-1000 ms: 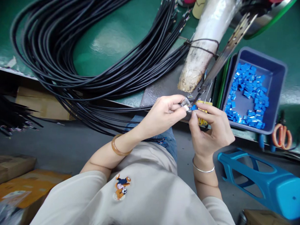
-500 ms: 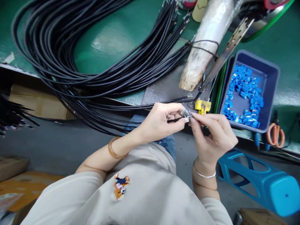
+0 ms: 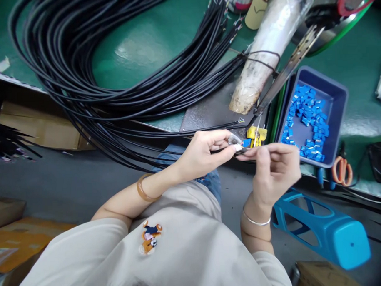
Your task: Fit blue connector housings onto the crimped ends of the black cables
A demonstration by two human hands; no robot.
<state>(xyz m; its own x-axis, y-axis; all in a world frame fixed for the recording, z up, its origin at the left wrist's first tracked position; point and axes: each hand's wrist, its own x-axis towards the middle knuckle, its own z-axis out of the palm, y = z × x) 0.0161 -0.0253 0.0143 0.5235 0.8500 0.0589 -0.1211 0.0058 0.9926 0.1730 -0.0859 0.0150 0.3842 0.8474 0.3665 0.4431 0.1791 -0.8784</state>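
My left hand (image 3: 203,153) still pinches the silvery bit (image 3: 234,139); the blue connector (image 3: 246,143), hidden before, shows just beside it. My right hand (image 3: 277,167) has shifted rightward, thumb drawn back; whether it grips anything I cannot tell

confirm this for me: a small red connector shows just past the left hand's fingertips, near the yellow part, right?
The colour is wrong: the head view shows the small connector is blue, just past the left hand's fingertips, near the yellow part.
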